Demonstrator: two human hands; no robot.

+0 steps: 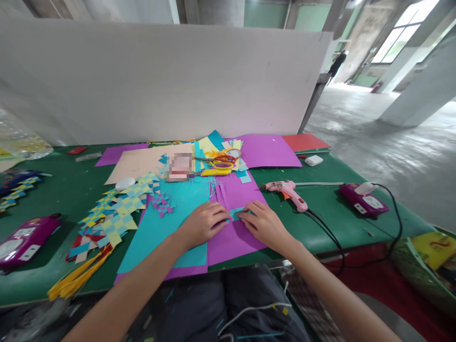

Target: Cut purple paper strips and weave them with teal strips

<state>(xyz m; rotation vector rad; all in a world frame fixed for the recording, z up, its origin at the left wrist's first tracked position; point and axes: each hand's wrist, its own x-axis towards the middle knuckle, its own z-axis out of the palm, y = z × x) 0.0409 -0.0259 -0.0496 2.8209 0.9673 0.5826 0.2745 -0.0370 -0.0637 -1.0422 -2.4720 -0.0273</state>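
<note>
A small blue paper piece (236,213) lies over the purple sheet (233,246), between my two hands. From the left, my left hand (203,224) has its fingers curled together at the piece's edge. Opposite it, my right hand (264,223) closes its bent fingers on the other end. Fingertips partly cover the piece, so its full shape is hidden. Just above lie narrow purple paper strips (221,195). A blue sheet (167,237) is under my left wrist. Farther back rest red-handled scissors (225,159) and a yellow-handled cutter or scissors (216,173) among paper scraps.
A pink glue gun (290,194) lies at right, its cord running to a purple power strip (364,201). Woven checkered paper pieces (123,209) with a yellow tassel (76,280) lie left, near another purple power strip (26,242). A white board (160,85) stands behind.
</note>
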